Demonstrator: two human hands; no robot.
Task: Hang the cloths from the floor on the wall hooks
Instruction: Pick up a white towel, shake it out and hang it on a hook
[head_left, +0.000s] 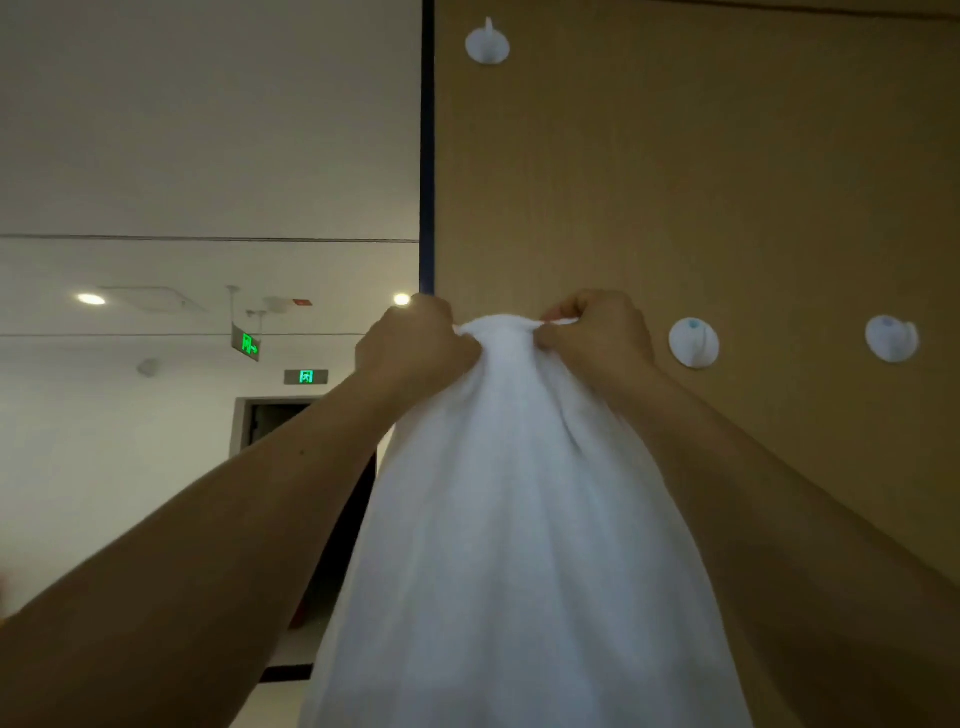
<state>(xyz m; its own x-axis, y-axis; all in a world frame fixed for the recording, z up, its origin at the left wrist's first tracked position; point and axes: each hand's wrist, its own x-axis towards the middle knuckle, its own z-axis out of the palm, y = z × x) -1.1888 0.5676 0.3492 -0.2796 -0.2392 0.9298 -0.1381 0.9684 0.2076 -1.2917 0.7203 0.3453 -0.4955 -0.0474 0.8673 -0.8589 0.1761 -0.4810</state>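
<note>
A white cloth (519, 519) hangs down the middle of the view against the brown wall panel (727, 182). My left hand (415, 343) grips its bunched top edge from the left. My right hand (597, 332) pinches the same edge from the right. The top of the cloth is pressed to the panel between my hands; whatever is behind it there is hidden. Three round white wall hooks show on the panel: one high up (487, 44), one just right of my right hand (693, 343), and one further right (891, 339).
A dark vertical strip (427, 156) marks the panel's left edge. Left of it lie a white wall and ceiling with spot lights (91, 299), green exit signs (306, 376) and a dark doorway (275, 421).
</note>
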